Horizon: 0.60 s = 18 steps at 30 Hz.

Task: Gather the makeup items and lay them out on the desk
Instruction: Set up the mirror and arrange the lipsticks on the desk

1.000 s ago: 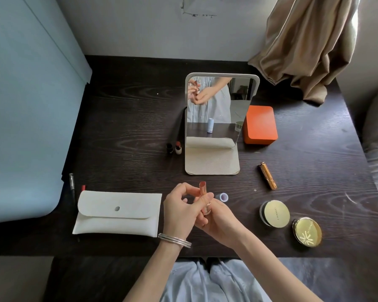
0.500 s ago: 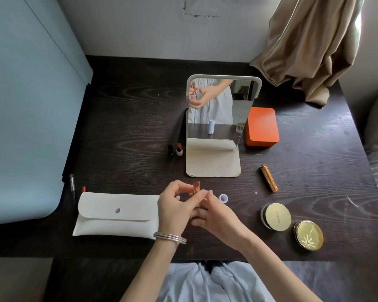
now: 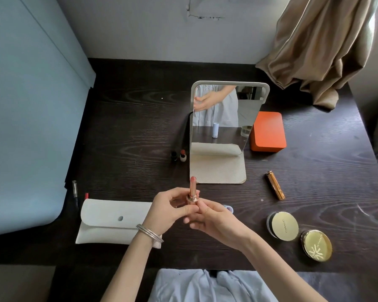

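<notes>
An uncapped rose-gold lipstick (image 3: 193, 189) stands upright between both hands, its pink bullet showing on top. My left hand (image 3: 168, 209) pinches its base from the left; my right hand (image 3: 214, 220) grips the base from the right and below. A white pouch (image 3: 109, 223) lies flat on the dark desk (image 3: 129, 131) to the left. A gold lipstick tube (image 3: 275, 185) lies at the right. Two round gold-lidded compacts (image 3: 284, 225) (image 3: 317, 245) sit near the front right. Two small bottles (image 3: 179, 155) stand left of the mirror.
A standing mirror (image 3: 224, 118) is at the desk's middle, with an orange box (image 3: 267, 131) behind its right side. A pen-like stick (image 3: 75, 189) and a red-tipped item (image 3: 86, 195) lie at the left edge. A small pale cap (image 3: 228, 207) peeks behind my right hand. A curtain (image 3: 319, 46) hangs at back right.
The lipstick has come up out of my fingers and now stands tall and clearly visible; half a second ago only its tip showed. Both hands stay at the same spot.
</notes>
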Available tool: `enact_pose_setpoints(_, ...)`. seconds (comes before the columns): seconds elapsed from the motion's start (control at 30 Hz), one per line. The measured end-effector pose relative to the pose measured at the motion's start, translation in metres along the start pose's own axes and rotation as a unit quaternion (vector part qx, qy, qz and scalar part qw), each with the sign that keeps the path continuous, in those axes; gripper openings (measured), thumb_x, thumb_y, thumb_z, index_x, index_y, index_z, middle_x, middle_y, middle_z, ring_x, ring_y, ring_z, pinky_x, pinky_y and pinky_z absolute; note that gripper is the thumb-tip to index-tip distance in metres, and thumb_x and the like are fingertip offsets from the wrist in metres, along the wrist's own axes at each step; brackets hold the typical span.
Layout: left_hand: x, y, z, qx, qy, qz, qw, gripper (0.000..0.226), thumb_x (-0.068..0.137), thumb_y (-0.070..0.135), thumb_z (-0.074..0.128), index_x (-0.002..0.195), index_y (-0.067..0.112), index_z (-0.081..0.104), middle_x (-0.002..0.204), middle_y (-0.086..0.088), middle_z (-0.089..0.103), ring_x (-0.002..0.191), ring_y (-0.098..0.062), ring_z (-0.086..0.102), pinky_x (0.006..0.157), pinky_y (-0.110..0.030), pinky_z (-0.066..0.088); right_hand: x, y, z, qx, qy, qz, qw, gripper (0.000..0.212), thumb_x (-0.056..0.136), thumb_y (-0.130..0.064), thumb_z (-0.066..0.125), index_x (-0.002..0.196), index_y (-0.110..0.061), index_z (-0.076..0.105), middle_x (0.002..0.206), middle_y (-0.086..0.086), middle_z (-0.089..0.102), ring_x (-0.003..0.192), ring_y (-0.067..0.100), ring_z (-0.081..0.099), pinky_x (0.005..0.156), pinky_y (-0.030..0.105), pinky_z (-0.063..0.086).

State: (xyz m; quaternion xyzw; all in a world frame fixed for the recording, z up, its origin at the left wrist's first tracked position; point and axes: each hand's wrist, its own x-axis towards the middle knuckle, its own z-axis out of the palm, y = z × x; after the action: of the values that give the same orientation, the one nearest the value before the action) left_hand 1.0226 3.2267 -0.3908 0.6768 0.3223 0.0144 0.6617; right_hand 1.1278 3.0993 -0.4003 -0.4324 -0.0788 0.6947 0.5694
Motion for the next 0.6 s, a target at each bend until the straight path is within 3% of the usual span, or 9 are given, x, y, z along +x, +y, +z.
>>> enact_pose_setpoints(0.17, 0.039, -0.026, 0.013, 0.053, 0.247, 0.009, 0.968, 0.035, 0.065, 0.003, 0.081, 0.090, 0.025, 0.071, 0.091, 0.005, 0.068, 0.084, -0.009, 0.066, 0.079, -0.023, 0.054, -0.004, 0.000, -0.005, -0.092, 0.055, 0.084, 0.991, 0.033, 0.099, -0.024, 0.042, 0.128, -0.008, 0.047, 0.104, 0.011, 0.066, 0.087, 0.016, 0.066, 0.078, 0.024, 0.052)
enact_pose_setpoints(0.3, 0.075, -0.046, 0.023, 0.072, 0.301, 0.023, 0.950, 0.032, 0.066, -0.003, 0.078, 0.094, 0.011, 0.073, 0.093, 0.001, 0.067, 0.084, -0.014, 0.067, 0.080, -0.024, 0.054, -0.022, -0.013, -0.017, -0.096, 0.048, 0.067, 0.992, 0.027, 0.096, -0.017, 0.050, 0.118, -0.004, 0.057, 0.099, 0.009, 0.068, 0.087, 0.016, 0.065, 0.076, 0.024, 0.052)
enact_pose_setpoints(0.43, 0.096, -0.060, 0.029, 0.107, 0.325, 0.027, 0.939, 0.032, 0.065, -0.004, 0.078, 0.095, 0.007, 0.072, 0.093, -0.003, 0.066, 0.083, -0.016, 0.064, 0.076, -0.025, 0.054, -0.040, -0.028, -0.036, -0.071, 0.071, 0.052, 0.994, 0.025, 0.090, -0.022, 0.059, 0.107, -0.002, 0.062, 0.093, 0.012, 0.067, 0.078, 0.015, 0.061, 0.067, 0.022, 0.049)
enact_pose_setpoints(0.6, 0.105, -0.067, 0.031, 0.124, 0.329, 0.027, 0.936, 0.032, 0.066, -0.003, 0.078, 0.096, 0.009, 0.071, 0.096, -0.004, 0.064, 0.086, -0.017, 0.062, 0.067, -0.016, 0.048, -0.055, -0.030, -0.058, -0.163, 0.092, 0.118, 0.975, 0.018, 0.083, -0.029, 0.067, 0.088, -0.012, 0.067, 0.077, 0.004, 0.066, 0.067, 0.012, 0.057, 0.061, 0.020, 0.045)
